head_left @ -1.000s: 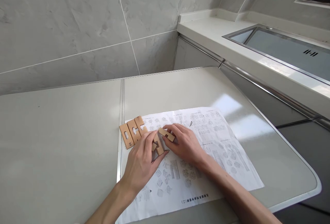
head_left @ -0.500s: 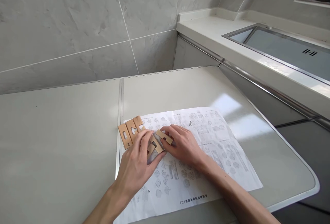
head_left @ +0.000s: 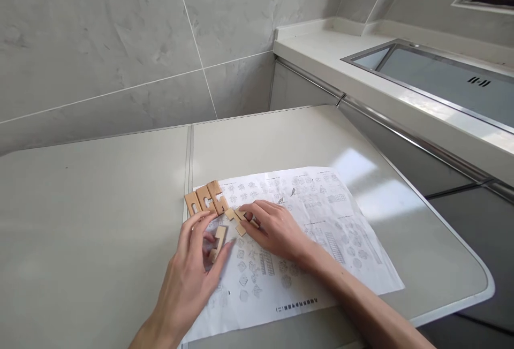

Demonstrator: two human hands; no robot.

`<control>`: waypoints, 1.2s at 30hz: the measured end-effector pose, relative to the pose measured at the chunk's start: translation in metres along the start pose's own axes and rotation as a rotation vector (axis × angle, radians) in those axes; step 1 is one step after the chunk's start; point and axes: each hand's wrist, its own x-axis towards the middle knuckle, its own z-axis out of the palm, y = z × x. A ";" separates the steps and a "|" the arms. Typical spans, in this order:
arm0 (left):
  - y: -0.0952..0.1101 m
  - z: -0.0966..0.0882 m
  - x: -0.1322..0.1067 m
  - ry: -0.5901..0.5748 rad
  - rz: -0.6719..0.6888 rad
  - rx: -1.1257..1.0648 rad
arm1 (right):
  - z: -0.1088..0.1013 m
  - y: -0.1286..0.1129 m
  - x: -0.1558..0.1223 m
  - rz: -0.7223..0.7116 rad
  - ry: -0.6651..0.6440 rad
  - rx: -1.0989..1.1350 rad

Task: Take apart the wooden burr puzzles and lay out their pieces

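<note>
Three slotted wooden pieces in a row, two loose wooden pieces, one printed sheet, two hands

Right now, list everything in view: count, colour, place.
wooden puzzle pieces in a row: three, tan, flat at the sheet's far left corner
loose wooden pieces: two, tan, one at the left fingers, one at the right fingertips
instruction sheet: one, white, printed diagrams, on the table
table: one, pale grey
sink: one, steel, in the counter at right
wall tiles: grey, behind
left hand: holding a piece
right hand: on the sheet
</note>
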 end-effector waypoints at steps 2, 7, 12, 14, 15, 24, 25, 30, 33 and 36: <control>-0.001 0.000 -0.002 0.009 0.046 0.016 | 0.000 0.000 0.000 -0.040 -0.008 0.009; -0.010 -0.001 0.001 -0.057 0.208 0.065 | 0.000 -0.007 -0.002 -0.150 -0.071 0.074; -0.017 -0.002 0.011 -0.200 0.368 0.039 | 0.001 -0.018 -0.005 -0.207 -0.139 0.195; -0.020 -0.001 0.012 -0.204 0.396 0.038 | 0.000 -0.020 -0.006 -0.183 -0.156 0.225; -0.021 -0.001 0.012 -0.194 0.406 0.039 | -0.001 -0.020 -0.006 -0.161 -0.156 0.233; -0.038 -0.002 -0.001 -0.060 0.388 0.099 | -0.001 -0.014 -0.004 -0.043 -0.097 0.207; -0.039 -0.004 0.000 -0.038 0.394 0.094 | 0.000 -0.014 -0.004 -0.037 -0.102 0.201; -0.055 -0.016 0.028 0.145 0.223 -0.015 | 0.002 -0.013 -0.004 0.019 -0.112 0.222; -0.071 -0.021 0.058 0.218 0.064 -0.083 | 0.003 -0.012 -0.003 0.051 -0.109 0.263; -0.086 -0.022 0.085 0.223 -0.017 -0.131 | 0.004 -0.011 -0.003 0.075 -0.100 0.283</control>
